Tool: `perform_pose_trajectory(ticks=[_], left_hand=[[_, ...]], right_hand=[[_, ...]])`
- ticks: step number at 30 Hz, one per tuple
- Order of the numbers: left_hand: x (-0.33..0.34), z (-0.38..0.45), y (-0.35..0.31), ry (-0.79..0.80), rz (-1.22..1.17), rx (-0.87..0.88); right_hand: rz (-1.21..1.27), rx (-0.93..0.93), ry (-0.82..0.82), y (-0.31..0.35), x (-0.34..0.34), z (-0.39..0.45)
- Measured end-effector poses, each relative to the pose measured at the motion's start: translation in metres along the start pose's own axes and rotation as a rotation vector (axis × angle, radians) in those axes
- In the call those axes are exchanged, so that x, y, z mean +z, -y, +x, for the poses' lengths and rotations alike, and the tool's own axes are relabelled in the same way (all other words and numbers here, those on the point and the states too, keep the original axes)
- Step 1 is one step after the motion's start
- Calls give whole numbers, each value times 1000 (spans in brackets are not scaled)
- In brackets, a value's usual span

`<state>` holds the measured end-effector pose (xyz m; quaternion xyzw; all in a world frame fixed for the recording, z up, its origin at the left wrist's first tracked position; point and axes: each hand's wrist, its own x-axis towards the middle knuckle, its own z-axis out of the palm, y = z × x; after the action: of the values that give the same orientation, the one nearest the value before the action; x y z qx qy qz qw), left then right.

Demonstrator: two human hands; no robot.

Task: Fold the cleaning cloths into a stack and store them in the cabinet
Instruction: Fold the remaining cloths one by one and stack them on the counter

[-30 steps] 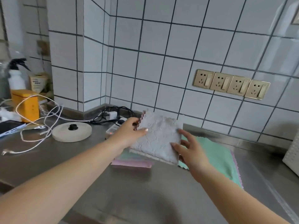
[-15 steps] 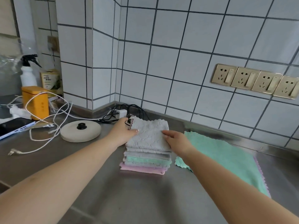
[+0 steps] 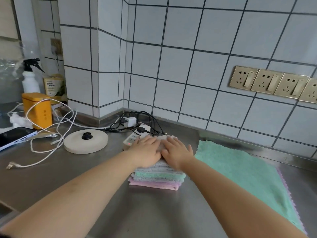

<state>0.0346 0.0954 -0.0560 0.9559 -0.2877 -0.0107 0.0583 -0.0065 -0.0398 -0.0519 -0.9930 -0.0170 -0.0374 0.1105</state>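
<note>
A stack of folded cloths (image 3: 157, 177) sits on the steel counter, grey on top, then green, with pink at the bottom. My left hand (image 3: 147, 150) and my right hand (image 3: 176, 152) lie flat side by side on the top grey cloth, fingers spread, pressing it down. To the right of the stack, an unfolded green cloth (image 3: 243, 174) lies spread out, with a pink cloth edge (image 3: 283, 181) showing beneath it. No cabinet is in view.
Behind the stack lies a white power strip (image 3: 132, 139) with black cables (image 3: 140, 121). A round white kettle base (image 3: 85, 141), white cord (image 3: 51, 121), yellow box (image 3: 36, 109), spray bottle (image 3: 30, 76) and phone (image 3: 13, 136) crowd the left. Gold wall sockets (image 3: 274, 84) line the tiled wall.
The grey folded cloth went from held upright in both hands to laid on the stack. Both hands now rest flat on top of it, close together.
</note>
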Motion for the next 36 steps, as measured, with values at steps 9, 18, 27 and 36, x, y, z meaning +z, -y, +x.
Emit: perform_pose_trajectory(ticks=[9,18,27,36], left_hand=[[9,-4,15,32,-78,-88],[-21,-9,-32,-300,23,45],[19,21,-146,-176,-77,302],[58,28,-185,-86,12,372]], right_hand=[[-6,138,46,-13,7,-6],[61,200,-204,-68,-3,-54],[-10,449,-78,-188,-31,-147],[-99,334,-60,-222,-21,-178]])
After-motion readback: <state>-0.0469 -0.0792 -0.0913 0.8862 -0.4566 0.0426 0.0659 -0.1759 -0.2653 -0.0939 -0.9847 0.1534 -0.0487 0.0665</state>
